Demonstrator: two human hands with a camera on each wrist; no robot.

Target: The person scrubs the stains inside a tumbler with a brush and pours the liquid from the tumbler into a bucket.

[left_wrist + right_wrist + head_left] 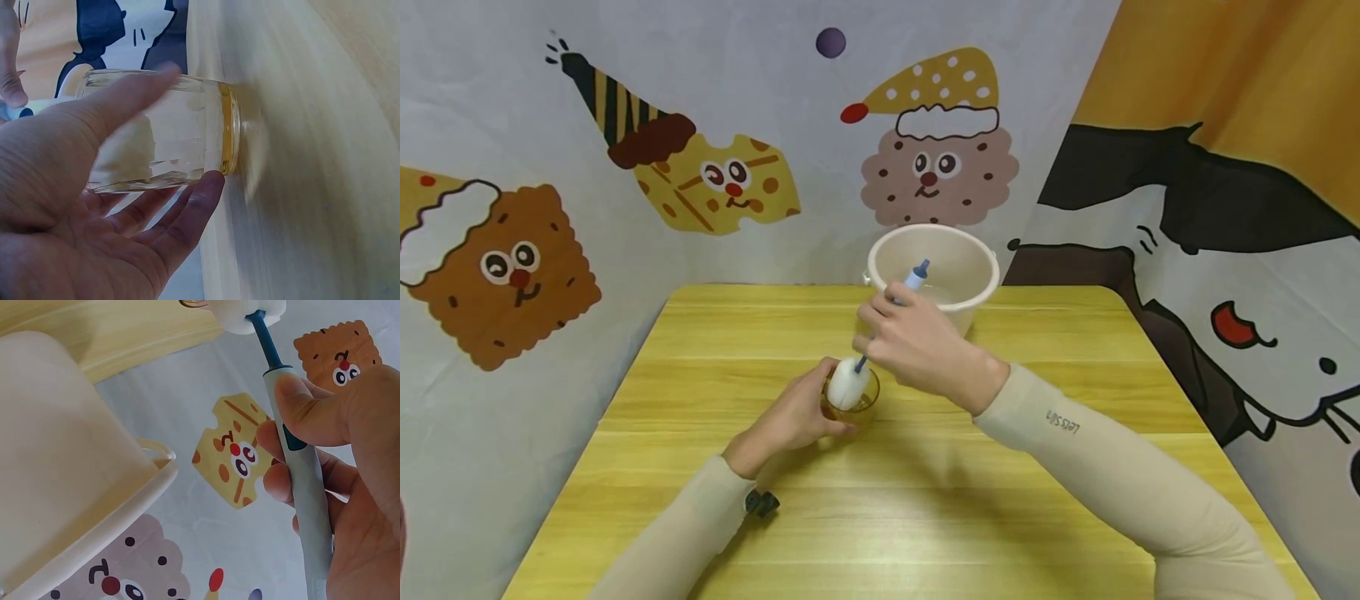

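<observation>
My left hand [793, 410] holds an amber, clear glass cup [181, 140], thumb on one side and fingers on the other. In the left wrist view the cup's base is close to the table surface; I cannot tell whether it touches. With my right hand [928, 346] I grip the pale blue handle [309, 506] of a cup brush, thumb laid along it. Its white sponge head [848, 383] is partly inside the cup's mouth, joined to the handle by a dark blue stem [267, 345]. The handle's far end points up and away, towards the bucket.
A white bucket [895, 254] stands at the back of the wood-grain table [1000, 517], just beyond my right hand. Behind the table hangs a cloth [820, 117] printed with cartoon figures. A small black device [762, 503] sits at my left wrist.
</observation>
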